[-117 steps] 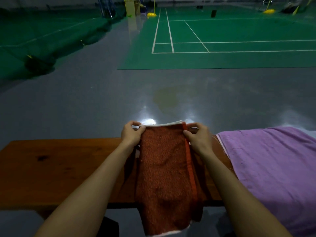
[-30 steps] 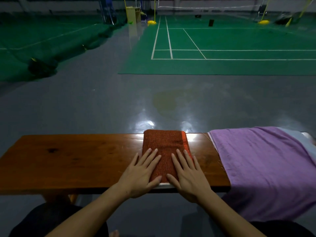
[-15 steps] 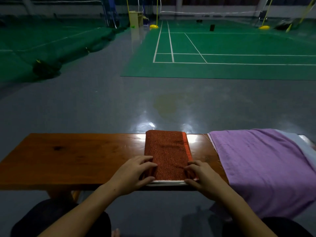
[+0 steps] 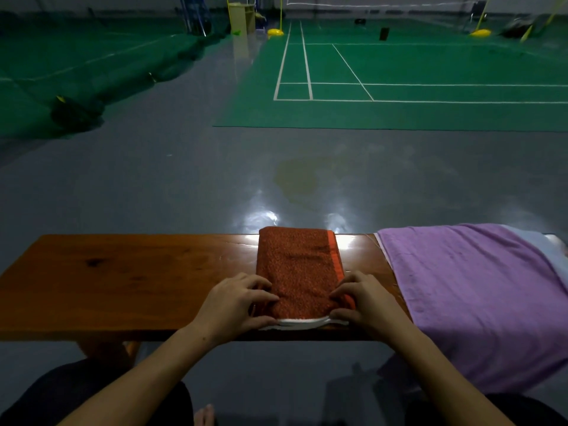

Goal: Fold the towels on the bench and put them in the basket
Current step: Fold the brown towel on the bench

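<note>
An orange-brown towel (image 4: 296, 265) lies folded into a narrow strip across the wooden bench (image 4: 123, 281), its white hem at the near edge. My left hand (image 4: 235, 304) grips the towel's near left corner, fingers curled over the top and thumb under the hem. My right hand (image 4: 365, 302) grips the near right corner the same way. The near end of the towel is lifted slightly off the bench. A purple towel (image 4: 470, 290) lies spread over the right end of the bench and hangs down its front. No basket is in view.
A pale grey-blue cloth (image 4: 550, 259) shows under the purple towel at the far right. Beyond the bench lies a shiny grey floor (image 4: 184, 179), then a green badminton court (image 4: 399, 87). My knees sit below the bench's near edge.
A second ago both hands pressed flat on the folded towel. They have since slid to its near corners and curled round them, and the near hem has begun to lift.
</note>
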Motion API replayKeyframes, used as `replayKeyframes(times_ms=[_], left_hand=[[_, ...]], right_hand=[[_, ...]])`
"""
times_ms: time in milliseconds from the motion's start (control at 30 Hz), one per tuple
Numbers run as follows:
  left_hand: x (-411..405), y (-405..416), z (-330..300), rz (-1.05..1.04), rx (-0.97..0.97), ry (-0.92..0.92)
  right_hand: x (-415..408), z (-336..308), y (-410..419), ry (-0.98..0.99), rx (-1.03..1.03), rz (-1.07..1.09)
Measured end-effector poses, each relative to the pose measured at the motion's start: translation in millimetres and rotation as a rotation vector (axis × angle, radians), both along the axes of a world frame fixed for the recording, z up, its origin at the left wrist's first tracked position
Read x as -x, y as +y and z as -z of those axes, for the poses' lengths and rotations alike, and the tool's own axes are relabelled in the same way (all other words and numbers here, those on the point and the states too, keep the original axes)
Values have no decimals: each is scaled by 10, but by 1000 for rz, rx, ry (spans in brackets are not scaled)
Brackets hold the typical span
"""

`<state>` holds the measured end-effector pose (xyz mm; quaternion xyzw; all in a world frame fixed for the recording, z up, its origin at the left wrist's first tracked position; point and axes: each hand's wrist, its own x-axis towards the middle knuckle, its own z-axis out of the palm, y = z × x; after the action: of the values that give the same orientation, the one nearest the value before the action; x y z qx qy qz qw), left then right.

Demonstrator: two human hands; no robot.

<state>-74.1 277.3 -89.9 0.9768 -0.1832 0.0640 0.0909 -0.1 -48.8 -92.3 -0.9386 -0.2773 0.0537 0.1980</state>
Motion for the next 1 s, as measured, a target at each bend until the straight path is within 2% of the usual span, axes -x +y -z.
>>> replayKeyframes(times_ms=[367, 533, 700, 1000], left_hand=[[-130, -72, 36, 26, 42, -60], [-144, -14, -80, 75, 282, 50], [-99, 14, -182, 99, 410, 112], [-5, 9, -400, 70, 602, 230]], right_hand=[[-90, 29, 86, -64, -6, 10], [-46, -29, 109, -34, -175, 20], [19, -160, 130, 35, -355, -12], [155, -317, 159, 134, -462, 0]])
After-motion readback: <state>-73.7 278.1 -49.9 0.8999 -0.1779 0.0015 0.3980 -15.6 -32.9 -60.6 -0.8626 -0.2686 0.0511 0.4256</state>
